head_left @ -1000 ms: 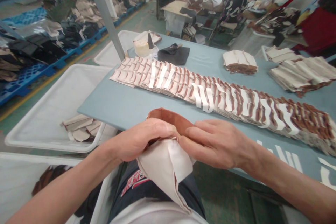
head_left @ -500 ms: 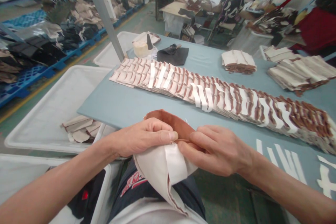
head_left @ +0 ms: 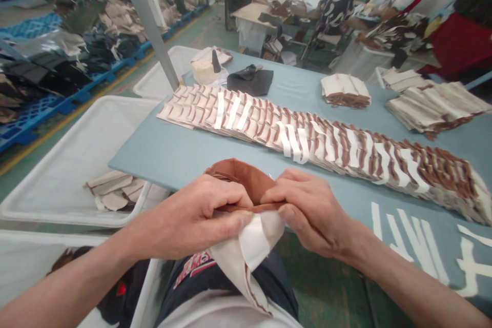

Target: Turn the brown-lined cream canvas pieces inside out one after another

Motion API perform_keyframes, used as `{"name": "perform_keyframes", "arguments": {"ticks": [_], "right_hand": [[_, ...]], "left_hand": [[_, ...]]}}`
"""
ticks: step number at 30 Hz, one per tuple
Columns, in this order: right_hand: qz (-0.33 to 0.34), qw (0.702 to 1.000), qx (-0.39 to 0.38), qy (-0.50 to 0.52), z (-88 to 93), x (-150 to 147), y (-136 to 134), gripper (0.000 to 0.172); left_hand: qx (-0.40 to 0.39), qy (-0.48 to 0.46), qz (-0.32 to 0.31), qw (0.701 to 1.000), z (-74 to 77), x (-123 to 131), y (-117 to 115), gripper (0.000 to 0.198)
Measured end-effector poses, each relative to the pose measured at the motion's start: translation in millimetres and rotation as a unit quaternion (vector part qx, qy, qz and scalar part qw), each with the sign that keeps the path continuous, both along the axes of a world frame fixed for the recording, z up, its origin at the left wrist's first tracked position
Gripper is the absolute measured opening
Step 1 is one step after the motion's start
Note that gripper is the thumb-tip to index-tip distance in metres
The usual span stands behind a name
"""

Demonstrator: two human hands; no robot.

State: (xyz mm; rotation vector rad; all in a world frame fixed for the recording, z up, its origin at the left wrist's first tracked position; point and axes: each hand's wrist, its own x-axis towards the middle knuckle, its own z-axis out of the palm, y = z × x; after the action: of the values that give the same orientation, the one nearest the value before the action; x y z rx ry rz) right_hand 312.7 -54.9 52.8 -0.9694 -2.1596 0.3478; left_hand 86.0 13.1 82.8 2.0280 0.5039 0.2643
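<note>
Both hands grip one sewn leather piece [head_left: 246,174], brown on one face and off-white on the other, held above my lap at the table's front edge. My left hand [head_left: 203,215] is closed on its left part, thumb along the folded brown edge. My right hand [head_left: 311,210] pinches the same edge on the right, thumb below and fingers above. Between the hands a white strip [head_left: 254,243] lies on the pale face. The lower part of the piece hangs down in a point. My fingers hide some of the fold.
On the blue-grey table [head_left: 154,151] runs a long overlapping row of similar pieces [head_left: 265,123] with white strips on them. Loose white strips [head_left: 423,246] lie at right. Behind are a black cloth [head_left: 249,81] and stacked pieces [head_left: 346,89]. White bins [head_left: 49,184] stand at left. A person sits farther back.
My left thumb has moved lower and left along the fold, and my right hand has shifted up. The brown edge between them now shows more. The view has shifted slightly.
</note>
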Motion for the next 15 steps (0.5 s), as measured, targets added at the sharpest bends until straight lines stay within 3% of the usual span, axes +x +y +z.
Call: {"name": "perform_keyframes", "arguments": {"ticks": [3, 8, 11, 15], "right_hand": [[0.01, 0.999, -0.046, 0.018, 2.2, -7, 6, 0.051], [0.043, 0.99, -0.134, 0.027, 1.0, -14, 14, 0.047], [0.069, 0.969, -0.207, 0.119, -4.0, -20, 13, 0.045], [0.056, 0.97, -0.166, 0.167, -14.5, -29, 5, 0.037]], "left_hand": [[0.047, 0.008, 0.008, 0.999, 0.0, -1, 0, 0.026], [0.084, 0.003, 0.028, 0.996, -4.2, -2, 4, 0.023], [0.019, -0.024, 0.028, 0.999, -8.1, -3, 7, 0.021], [-0.124, -0.057, 0.034, 0.99, -16.2, -4, 7, 0.025]]}}
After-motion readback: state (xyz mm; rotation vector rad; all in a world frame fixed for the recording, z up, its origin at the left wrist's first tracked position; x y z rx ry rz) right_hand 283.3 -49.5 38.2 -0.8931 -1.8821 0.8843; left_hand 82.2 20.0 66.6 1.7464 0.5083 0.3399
